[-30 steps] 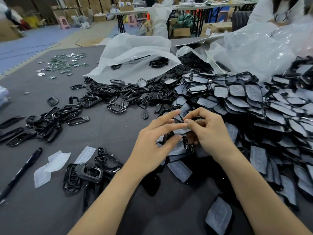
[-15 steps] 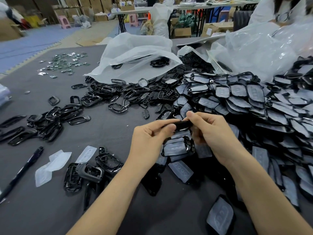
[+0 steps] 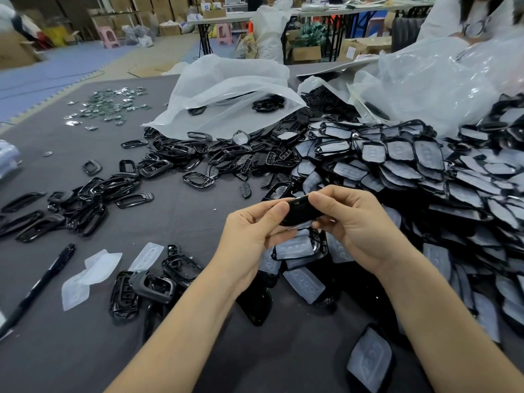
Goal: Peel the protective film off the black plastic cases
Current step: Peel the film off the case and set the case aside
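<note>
The black case is held just above centre of view, clear of the table and edge-on to the camera. The left hand pinches its 9 o'clock end. The right hand pinches its 3 o'clock end. This two-ended hold probably steadies the part while a film edge is located. Film-covered cases are heaped from 1 to 4 o'clock, within reach. Shed films lie at 8 o'clock, apart from that stock.
</note>
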